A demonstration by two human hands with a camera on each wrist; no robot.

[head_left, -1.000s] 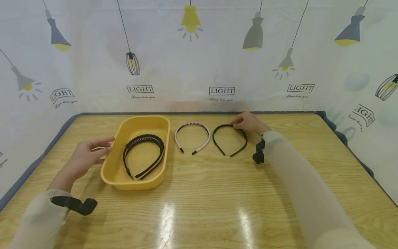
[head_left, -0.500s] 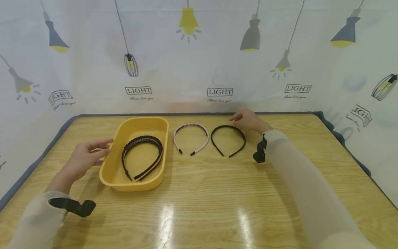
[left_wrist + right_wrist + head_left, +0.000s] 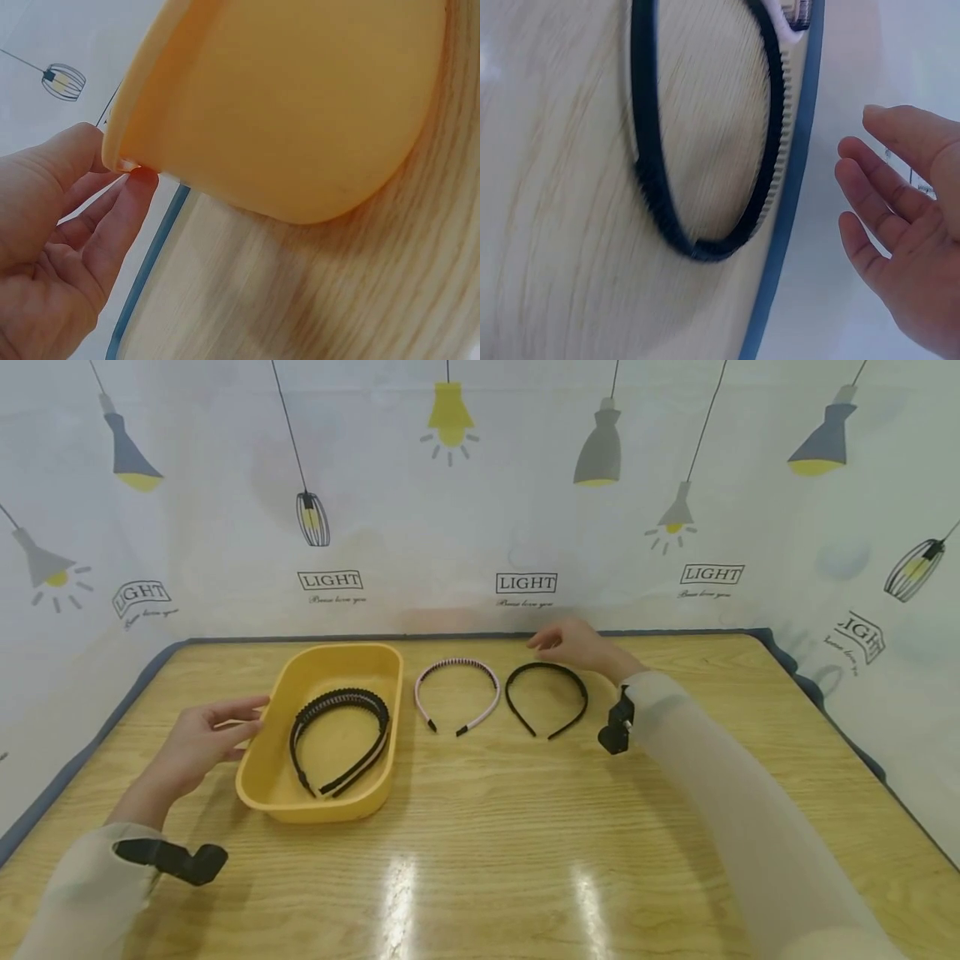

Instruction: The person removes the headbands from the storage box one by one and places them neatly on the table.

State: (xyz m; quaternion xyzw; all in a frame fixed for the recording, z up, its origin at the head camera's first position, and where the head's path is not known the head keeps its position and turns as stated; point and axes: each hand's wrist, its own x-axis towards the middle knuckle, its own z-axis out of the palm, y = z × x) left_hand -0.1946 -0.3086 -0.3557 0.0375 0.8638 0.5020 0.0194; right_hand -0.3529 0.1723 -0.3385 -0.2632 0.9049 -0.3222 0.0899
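In the head view, a yellow plastic basin [image 3: 341,814] stands at the left with several dark headbands [image 3: 345,697] lying in it. My left hand [image 3: 191,747] is at the basin's left side, its fingertips touching the outside of the rim [image 3: 124,142]. To the right of the basin lie two headbands on the table: a pink one [image 3: 495,689] with a toothed inner side, and a black one [image 3: 583,693]. My right hand [image 3: 577,647] hovers just behind the black headband's arch. Nothing is in its loosely bent, spread fingers [image 3: 874,202].
The wooden table [image 3: 480,843] has a blue-grey edge [image 3: 450,635] at the back. A white cloth backdrop [image 3: 420,527] printed with lamps rises behind it and along both sides.
My right hand has let go of the black headband's top and moved slightly up and left. My left hand stays at the basin's rim. The whole view has shifted a little.
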